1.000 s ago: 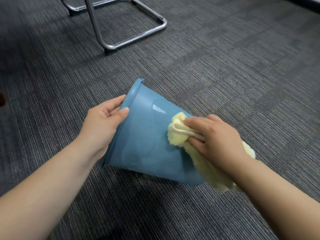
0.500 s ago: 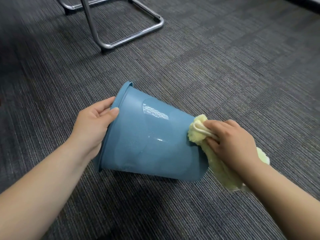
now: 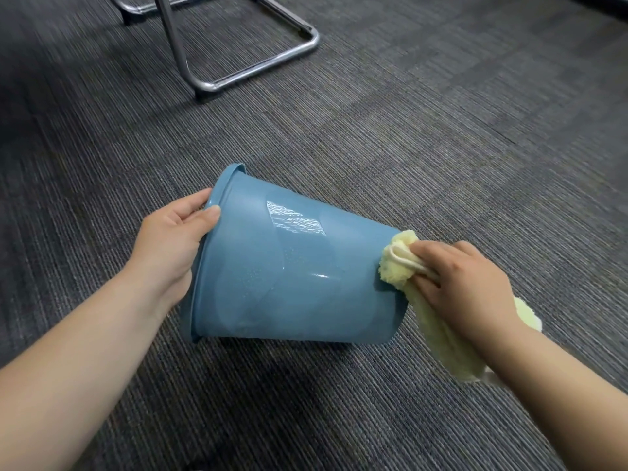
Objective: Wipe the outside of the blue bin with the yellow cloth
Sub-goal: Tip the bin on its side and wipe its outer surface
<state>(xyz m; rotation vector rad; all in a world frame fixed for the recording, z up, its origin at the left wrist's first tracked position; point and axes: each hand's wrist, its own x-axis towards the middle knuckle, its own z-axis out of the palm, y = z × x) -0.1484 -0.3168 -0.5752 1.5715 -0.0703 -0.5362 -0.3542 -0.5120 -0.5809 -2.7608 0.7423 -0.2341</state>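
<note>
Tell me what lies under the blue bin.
The blue bin rests on its side on grey carpet, with its shadow beneath. The strip of carpet it covers is hidden, and so is its inside.

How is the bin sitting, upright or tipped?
Tipped: the bin lies sideways on the carpet, left hand gripping its rim, cloth at its base.

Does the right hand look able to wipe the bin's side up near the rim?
Probably yes: the blue bin lies on its side, its upper wall bare between the right hand's yellow cloth and the left hand gripping the rim.
</note>
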